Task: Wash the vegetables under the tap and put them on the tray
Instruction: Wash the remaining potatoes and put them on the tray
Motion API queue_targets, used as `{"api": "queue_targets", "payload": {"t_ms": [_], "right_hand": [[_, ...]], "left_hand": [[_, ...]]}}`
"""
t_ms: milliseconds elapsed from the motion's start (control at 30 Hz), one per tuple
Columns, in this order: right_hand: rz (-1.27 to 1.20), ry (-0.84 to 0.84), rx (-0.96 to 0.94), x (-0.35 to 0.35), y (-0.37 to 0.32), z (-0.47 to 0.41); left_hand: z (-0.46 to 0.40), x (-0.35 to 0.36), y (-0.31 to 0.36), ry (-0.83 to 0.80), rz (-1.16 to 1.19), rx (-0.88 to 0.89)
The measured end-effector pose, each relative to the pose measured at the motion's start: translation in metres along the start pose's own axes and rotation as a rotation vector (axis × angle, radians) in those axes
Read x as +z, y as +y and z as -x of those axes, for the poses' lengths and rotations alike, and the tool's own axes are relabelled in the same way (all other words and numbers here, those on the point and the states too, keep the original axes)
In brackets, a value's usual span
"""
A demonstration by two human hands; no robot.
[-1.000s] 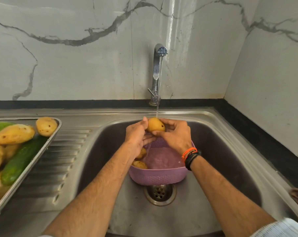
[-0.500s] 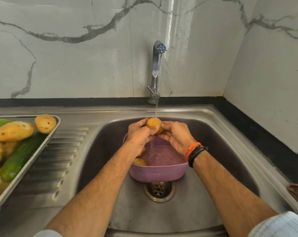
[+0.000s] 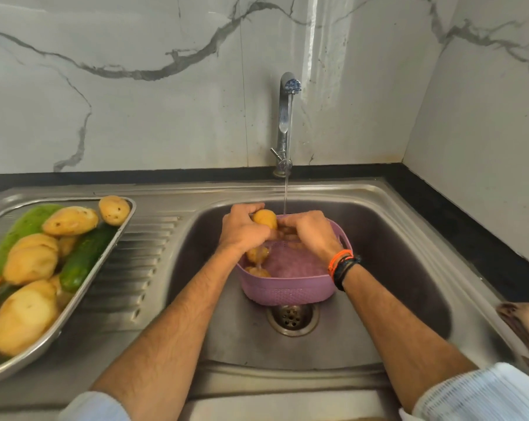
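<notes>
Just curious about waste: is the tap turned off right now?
No, a thin stream of water runs from the tap toward the potato both hands hold.

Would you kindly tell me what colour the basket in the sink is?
The basket is light purple with a perforated weave pattern, shown in the head view.

Three potatoes (image 3: 264, 218) at the one basket (image 3: 287, 288), two cucumbers (image 3: 82, 258) on the one tray (image 3: 74, 302), one tap (image 3: 284, 123)
</notes>
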State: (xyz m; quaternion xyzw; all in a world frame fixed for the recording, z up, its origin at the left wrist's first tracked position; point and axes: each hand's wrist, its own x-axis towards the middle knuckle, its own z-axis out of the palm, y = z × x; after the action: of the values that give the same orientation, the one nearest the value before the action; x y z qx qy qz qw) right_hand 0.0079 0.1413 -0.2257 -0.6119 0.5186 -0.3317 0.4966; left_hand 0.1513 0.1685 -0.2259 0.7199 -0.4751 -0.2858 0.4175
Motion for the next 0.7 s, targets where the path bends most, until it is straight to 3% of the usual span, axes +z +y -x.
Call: {"api": "queue_targets", "payload": {"t_ms": [100,200,500,700], "right_hand": [[0.534,-0.103,-0.165,0.012,0.000,0.016],[0.810,-0.233,-0.243,0.027,0.002,0.033],[1.093,-0.272,-0.310,0.044,0.003,0.075],[1.101,-0.272,-0.289,0.045,-0.002,0.085]], "left_hand": [[0.014,-0.019,-0.005,-0.025,-0.204,0.001],[0.033,-0.035,-0.016,-0.030,-0.329,-0.009],[0.068,-0.057,-0.036,-0.016,-0.453,-0.041],[0.072,-0.084,0.004,0.101,-0.347,0.102]]}}
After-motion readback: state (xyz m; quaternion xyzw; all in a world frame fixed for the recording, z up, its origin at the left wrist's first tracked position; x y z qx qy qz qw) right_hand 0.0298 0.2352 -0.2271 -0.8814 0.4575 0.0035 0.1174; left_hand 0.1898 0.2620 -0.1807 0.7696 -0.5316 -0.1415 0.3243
